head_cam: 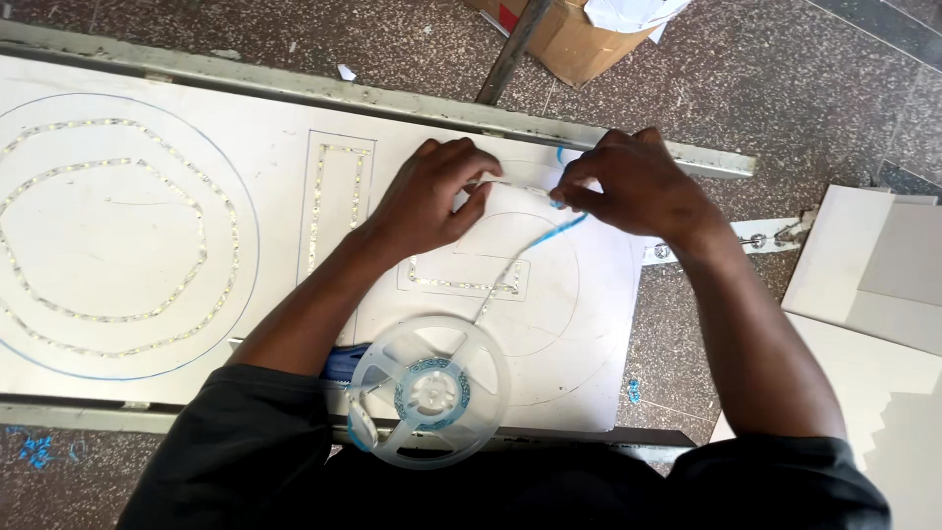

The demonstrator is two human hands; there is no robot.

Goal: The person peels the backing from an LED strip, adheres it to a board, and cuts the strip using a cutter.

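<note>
My left hand and my right hand pinch a thin white LED strip between them, pressing it on the white panel near its far edge. A blue backing tape peels off under my right hand. The strip runs down to a clear plastic reel lying at the panel's near edge. More LED strip is stuck along a pencilled rectangle under my left wrist.
Two rings of LED strip lie inside a drawn circle at left, and a tall strip rectangle sits beside it. A metal frame rail borders the far side. A cardboard box and white boards rest on the speckled floor.
</note>
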